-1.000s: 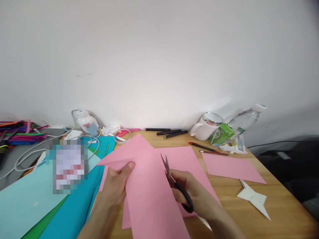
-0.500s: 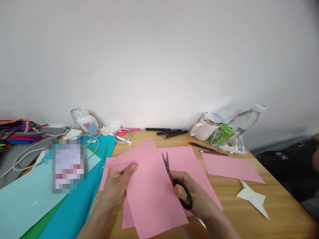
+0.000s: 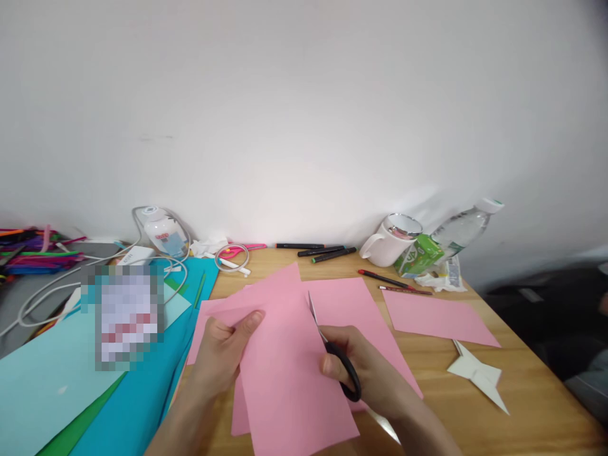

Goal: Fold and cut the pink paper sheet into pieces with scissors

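Note:
My left hand (image 3: 223, 358) pinches the left edge of a folded pink paper sheet (image 3: 289, 373), thumb on top, holding it just above the wooden table (image 3: 522, 405). My right hand (image 3: 368, 373) grips black-handled scissors (image 3: 332, 354), fingers through the loops. The blades point away from me and lie along the right edge of the held sheet. A second pink sheet (image 3: 346, 304) lies flat under both hands.
Another pink sheet (image 3: 437, 316) and a white folded paper star (image 3: 477, 373) lie to the right. A white mug (image 3: 392, 240), green carton (image 3: 418, 254) and water bottle (image 3: 463, 228) stand at the back. Markers (image 3: 325, 252), cables (image 3: 232, 258) and blue and green sheets (image 3: 118, 392) fill the back and left.
The held pink sheet has dropped lower and flatter toward the table. The scissor blades, apart before, now lie closed along the sheet's right edge.

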A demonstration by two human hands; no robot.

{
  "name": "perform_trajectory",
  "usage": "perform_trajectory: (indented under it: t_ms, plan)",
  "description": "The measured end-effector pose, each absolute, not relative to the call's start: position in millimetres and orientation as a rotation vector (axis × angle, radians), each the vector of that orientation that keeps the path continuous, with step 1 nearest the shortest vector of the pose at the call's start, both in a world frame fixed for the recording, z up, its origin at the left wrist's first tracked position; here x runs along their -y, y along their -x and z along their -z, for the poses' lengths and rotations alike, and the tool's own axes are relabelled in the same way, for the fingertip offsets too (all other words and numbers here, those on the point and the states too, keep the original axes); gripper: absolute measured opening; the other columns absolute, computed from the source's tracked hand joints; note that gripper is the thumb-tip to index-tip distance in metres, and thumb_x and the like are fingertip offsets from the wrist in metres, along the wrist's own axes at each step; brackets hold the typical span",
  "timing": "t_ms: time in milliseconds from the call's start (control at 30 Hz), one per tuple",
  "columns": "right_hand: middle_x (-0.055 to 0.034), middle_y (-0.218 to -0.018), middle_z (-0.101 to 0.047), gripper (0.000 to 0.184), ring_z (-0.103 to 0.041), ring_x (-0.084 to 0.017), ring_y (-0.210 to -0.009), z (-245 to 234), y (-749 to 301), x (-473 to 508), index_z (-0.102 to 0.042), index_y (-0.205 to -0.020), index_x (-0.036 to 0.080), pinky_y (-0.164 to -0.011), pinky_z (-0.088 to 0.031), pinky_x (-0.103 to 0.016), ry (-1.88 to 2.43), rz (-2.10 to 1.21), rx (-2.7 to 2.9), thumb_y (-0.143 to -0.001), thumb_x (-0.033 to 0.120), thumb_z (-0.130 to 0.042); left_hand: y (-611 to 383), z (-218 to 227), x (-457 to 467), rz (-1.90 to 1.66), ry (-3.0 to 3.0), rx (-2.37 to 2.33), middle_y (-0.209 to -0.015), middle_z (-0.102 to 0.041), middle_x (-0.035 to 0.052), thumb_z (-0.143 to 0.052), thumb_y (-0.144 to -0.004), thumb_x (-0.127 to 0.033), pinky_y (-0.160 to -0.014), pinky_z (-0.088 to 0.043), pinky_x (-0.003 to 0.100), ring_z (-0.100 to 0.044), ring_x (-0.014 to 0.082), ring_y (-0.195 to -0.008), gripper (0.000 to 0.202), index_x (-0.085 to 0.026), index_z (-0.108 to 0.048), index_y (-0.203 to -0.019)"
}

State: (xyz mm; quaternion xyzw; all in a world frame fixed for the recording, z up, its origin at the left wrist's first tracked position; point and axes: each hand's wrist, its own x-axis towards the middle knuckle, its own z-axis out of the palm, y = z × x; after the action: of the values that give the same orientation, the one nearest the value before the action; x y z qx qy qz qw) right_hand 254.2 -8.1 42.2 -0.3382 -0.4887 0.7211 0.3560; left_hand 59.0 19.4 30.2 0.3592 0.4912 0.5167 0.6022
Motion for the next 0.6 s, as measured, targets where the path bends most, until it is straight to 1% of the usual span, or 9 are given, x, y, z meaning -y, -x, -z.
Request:
perform_trajectory:
  t_ms: [200, 333, 500, 600]
  plan:
    - [0.0004, -0.068, -0.039, 0.038, -0.032, -0.011, -0.060, -40.3, -252.5, 8.3, -0.060, -0.080, 0.011, -0.053, -0.023, -0.024, 0.895, -1.834, 1.276, -0.076, 0.048, -0.062, -59.5, -32.1, -18.2, -1.172, -0.782, -1.143, -0.073, -0.073, 0.0083, -0.075, -0.062, -0.033, -0.053, -0.053, 0.029, -0.065, 0.0215, -0.060, 0.029, -0.013, -0.071, -0.082]
    - [0.0005, -0.068, -0.040, 0.038, -0.032, -0.010, -0.059, -42.6, -251.2, 9.1, -0.061, -0.080, 0.011, -0.053, -0.022, -0.023, 0.910, -1.824, 1.273, -0.077, 0.049, -0.061, -60.3, -34.9, -18.5, -1.188, -0.783, -1.154, -0.073, -0.073, 0.0073, -0.075, -0.062, -0.033, -0.053, -0.053, 0.029, -0.065, 0.0207, -0.059, 0.028, -0.013, -0.071, -0.081]
    - [-0.0003, -0.070, -0.046, 0.037, -0.038, -0.011, -0.061, -45.0, -248.5, 10.0, -0.064, -0.085, 0.013, -0.054, -0.027, -0.022, 0.870, -1.826, 1.247, -0.077, 0.050, -0.061, -63.1, -36.7, -18.1, -1.231, -0.796, -1.194, -0.072, -0.073, 0.0067, -0.076, -0.060, -0.034, -0.051, -0.052, 0.027, -0.065, 0.0207, -0.059, 0.028, -0.013, -0.071, -0.078]
    - [-0.0013, -0.072, -0.047, 0.037, -0.039, -0.011, -0.062, -42.9, -248.7, 9.4, -0.064, -0.086, 0.013, -0.054, -0.029, -0.022, 0.865, -1.819, 1.253, -0.077, 0.049, -0.060, -63.9, -35.9, -18.1, -1.230, -0.793, -1.178, -0.070, -0.073, 0.0061, -0.076, -0.060, -0.033, -0.051, -0.052, 0.028, -0.064, 0.0199, -0.057, 0.027, -0.014, -0.071, -0.078]
